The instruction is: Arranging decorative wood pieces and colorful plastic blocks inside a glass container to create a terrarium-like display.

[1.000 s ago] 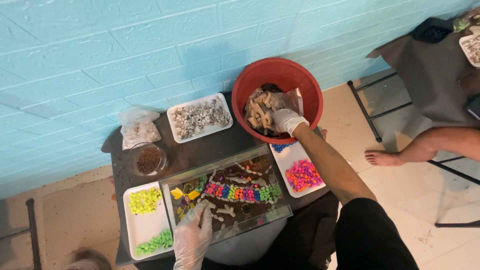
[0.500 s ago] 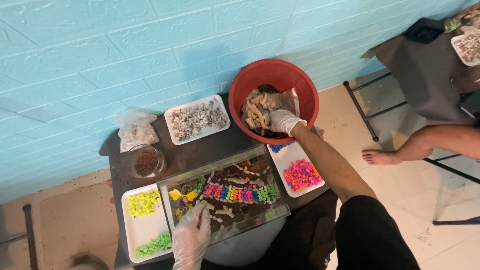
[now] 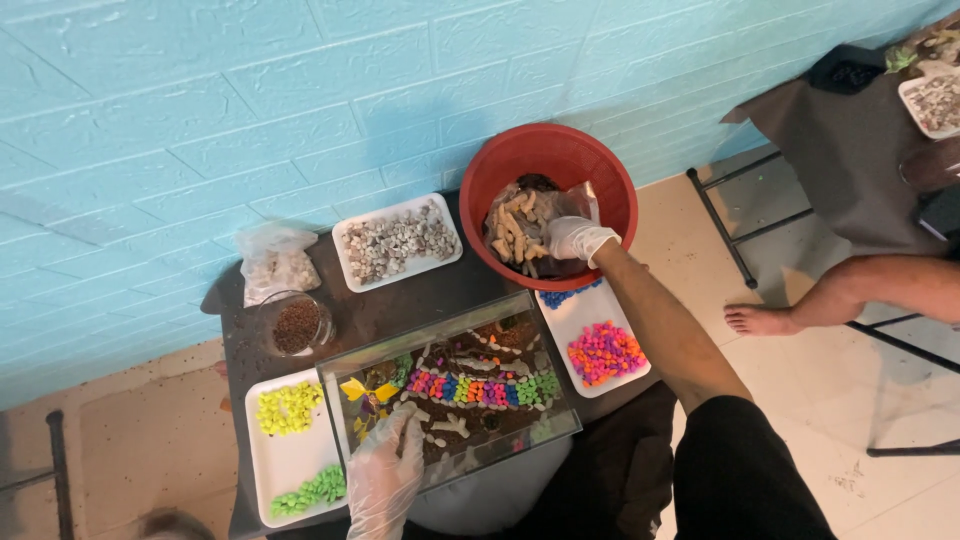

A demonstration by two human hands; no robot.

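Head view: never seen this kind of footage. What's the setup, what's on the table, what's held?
One camera on a person's head, looking down at their two gloved hands; no robot. The right hand reaches into a red basin of pale stone pieces; whether it grips any is hidden. The left hand rests at a clear glass tank lined with dark soil and coloured pebbles. Around it on the dark table lie white trays of yellow, green, pink and grey pebbles, a small jar and a plastic bag.

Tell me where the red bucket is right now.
In the head view, the red bucket sits at the table's far right end against the blue wall, beside the tray of grey stones; the right hand reaches into it.
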